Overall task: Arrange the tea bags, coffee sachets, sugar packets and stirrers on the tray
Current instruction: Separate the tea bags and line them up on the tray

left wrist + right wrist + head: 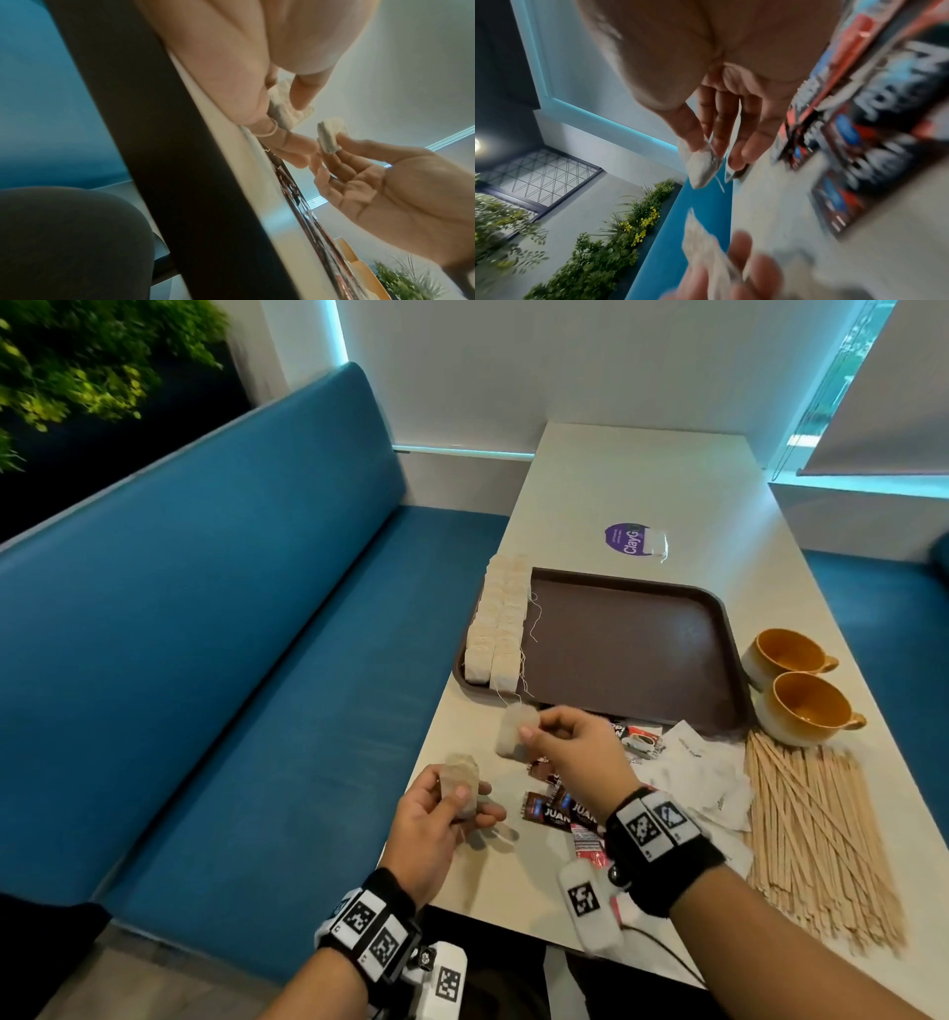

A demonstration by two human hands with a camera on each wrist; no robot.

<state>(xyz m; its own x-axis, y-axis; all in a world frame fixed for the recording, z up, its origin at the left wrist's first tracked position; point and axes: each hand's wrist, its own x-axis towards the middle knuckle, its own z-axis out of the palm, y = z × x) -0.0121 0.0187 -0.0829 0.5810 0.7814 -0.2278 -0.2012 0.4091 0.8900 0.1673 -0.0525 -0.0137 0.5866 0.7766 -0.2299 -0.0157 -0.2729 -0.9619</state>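
Note:
A brown tray [631, 644] lies on the pale table, with two rows of tea bags [497, 621] along its left side. My right hand [570, 747] pinches a single tea bag [515, 730] just in front of the tray's near left corner; the same bag [700, 168] shows between thumb and fingers in the right wrist view. My left hand [436, 819] grips a small stack of tea bags [460, 785] above the table's left edge, seen as a stack [282, 109] in the left wrist view. Coffee sachets [560, 809] lie under my right wrist.
White sugar packets [698, 773] lie beside a spread of wooden stirrers [811, 834] at the right. Two orange-lined mugs [801, 701] stand right of the tray. A purple sticker [629, 538] sits beyond it. A blue bench [231, 660] runs along the table's left.

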